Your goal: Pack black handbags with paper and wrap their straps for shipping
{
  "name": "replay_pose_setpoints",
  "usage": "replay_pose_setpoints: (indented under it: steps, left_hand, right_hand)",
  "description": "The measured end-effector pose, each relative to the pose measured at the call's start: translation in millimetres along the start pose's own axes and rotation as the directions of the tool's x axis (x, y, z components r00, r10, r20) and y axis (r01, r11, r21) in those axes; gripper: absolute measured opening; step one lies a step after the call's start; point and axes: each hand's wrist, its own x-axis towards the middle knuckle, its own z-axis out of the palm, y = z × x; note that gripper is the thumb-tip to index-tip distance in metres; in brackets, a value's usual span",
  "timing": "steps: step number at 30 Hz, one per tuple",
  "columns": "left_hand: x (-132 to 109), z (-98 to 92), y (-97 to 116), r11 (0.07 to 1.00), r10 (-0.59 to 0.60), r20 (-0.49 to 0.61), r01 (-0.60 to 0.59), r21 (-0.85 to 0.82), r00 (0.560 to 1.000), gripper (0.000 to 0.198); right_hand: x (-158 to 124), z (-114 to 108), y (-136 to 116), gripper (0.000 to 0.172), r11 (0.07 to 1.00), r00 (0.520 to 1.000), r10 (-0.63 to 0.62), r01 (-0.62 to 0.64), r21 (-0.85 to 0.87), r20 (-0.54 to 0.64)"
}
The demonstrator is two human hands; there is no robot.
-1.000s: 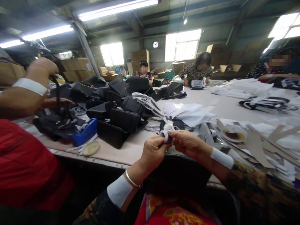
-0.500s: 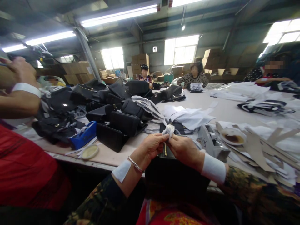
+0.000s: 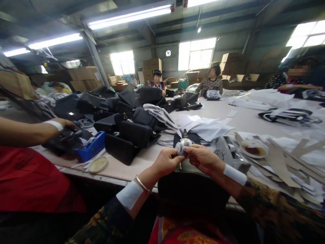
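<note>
Both of my hands meet over a black bag (image 3: 193,188) at the table's front edge. My left hand (image 3: 169,162) pinches one side of a crumpled clear plastic wrap (image 3: 183,145), and my right hand (image 3: 203,157) pinches the other side. The wrap surrounds something by a gold-coloured fitting; what lies inside cannot be made out. Just beyond my fingers a black strap with a gold-coloured buckle (image 3: 185,133) lies on dark material. White tissue sheets (image 3: 205,127) spread behind it.
Black bags (image 3: 134,132) are heaped left of centre. A blue tape dispenser (image 3: 91,147) and a round dish (image 3: 98,164) stand at left, a grey dispenser (image 3: 232,154) at right. Beside it are a bowl of brown liquid (image 3: 254,149) and cardboard strips (image 3: 281,159). A co-worker's arm (image 3: 38,130) reaches in at left.
My fingers have shifted on the plastic wrap, and my right hand has turned slightly. The co-worker's arm at left has come down from a raised position to the bags.
</note>
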Motion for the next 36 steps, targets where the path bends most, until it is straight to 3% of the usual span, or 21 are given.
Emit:
replay_pose_setpoints:
  steps: [2,3,5,7,10,12,13,15,16,17,19,20,21,22,24,28,30,33,36]
  left_hand:
    - [4,-0.4,1,0.972,-0.148,0.075,0.158,-0.172,0.986,0.048]
    - [7,-0.1,2,0.942,-0.218,0.1,0.236,-0.239,0.971,0.055]
    - [15,2.3,2,0.914,-0.299,0.083,0.31,-0.262,0.951,0.063]
    - [22,7.3,1,0.951,-0.273,0.0,0.27,-0.154,0.962,0.064]
    - [28,16.4,-1,0.983,-0.18,-0.071,0.177,-0.049,0.981,0.061]
    - [27,20.2,-3,0.983,-0.172,-0.078,0.166,-0.081,0.982,0.058]
    - [26,20.8,-3,0.98,-0.177,-0.076,0.169,-0.105,0.981,0.057]
    - [23,19.3,-3,0.975,-0.186,-0.07,0.175,-0.139,0.98,0.055]
    - [21,17.6,-3,0.975,-0.181,-0.068,0.171,-0.142,0.981,0.054]
    - [20,15.5,-3,0.978,-0.169,-0.071,0.159,-0.133,0.983,0.053]
    - [18,11.7,-5,0.99,-0.129,-0.062,0.124,-0.073,0.99,0.051]
    - [18,10.5,-6,0.995,-0.101,-0.042,0.1,-0.028,0.994,0.049]
    - [18,9.9,-7,0.997,-0.073,-0.019,0.073,0.019,0.997,0.047]
    - [18,9.7,-9,0.997,-0.048,0.007,0.047,0.065,0.999,0.044]
    - [18,10.2,-11,0.99,-0.012,0.044,0.006,0.141,0.999,0.04]
    - [19,6.3,-11,0.972,-0.058,0.107,0.032,0.232,0.993,0.046]
    - [22,0.3,-7,0.974,-0.174,0.181,0.142,0.176,0.968,0.049]
    - [34,-7.9,-3,0.911,-0.365,0.282,0.402,-0.087,0.887,0.057]
    - [52,-5.5,-7,0.825,-0.478,0.249,0.528,-0.202,0.842,0.062]
  right_hand:
    - [-3,0,1,0.033,0.958,0.991,-0.13,0.13,-0.255,0.016]
    - [-4,0,1,0.031,0.894,0.98,-0.194,0.19,-0.405,0.032]
    - [-5,2,1,0.03,0.681,0.953,-0.298,0.257,-0.685,0.061]
    - [-7,6,1,0.029,0.415,0.932,-0.352,0.232,-0.88,0.08]
    - [-14,14,1,0.03,0.064,0.943,-0.327,0.089,-0.994,0.064]
    - [-18,14,0,0.032,-0.063,0.959,-0.277,0.04,-0.997,0.056]
    - [-18,12,0,0.032,-0.083,0.962,-0.259,0.066,-0.994,0.086]
    - [-17,2,-1,0.027,-0.002,0.952,-0.24,0.193,-0.981,0.188]
    - [-14,-4,-2,0.027,0.121,0.95,-0.235,0.239,-0.963,0.207]
    - [-11,-10,-2,0.03,0.3,0.96,-0.215,0.241,-0.923,0.181]
    - [-3,-20,-3,0.035,0.72,0.995,-0.077,0.096,-0.687,0.059]
    - [1,-23,-4,0.037,0.869,1.0,0.03,-0.024,-0.494,0.004]
    - [4,-25,-4,0.038,0.945,0.992,0.126,-0.127,-0.3,-0.024]
    - [7,-24,-3,0.038,0.97,0.981,0.189,-0.191,-0.15,-0.031]
    - [12,-20,0,0.038,0.975,0.974,0.221,-0.222,-0.016,-0.049]
    - [18,-13,12,0.032,0.985,0.982,0.148,-0.157,-0.071,-0.117]
    - [20,-13,17,0.03,0.982,0.985,0.103,-0.124,-0.146,-0.14]
    - [21,-17,20,0.031,0.947,0.986,0.018,-0.069,-0.313,-0.163]
    - [20,-17,19,0.034,0.849,0.977,-0.113,0.0,-0.528,-0.182]
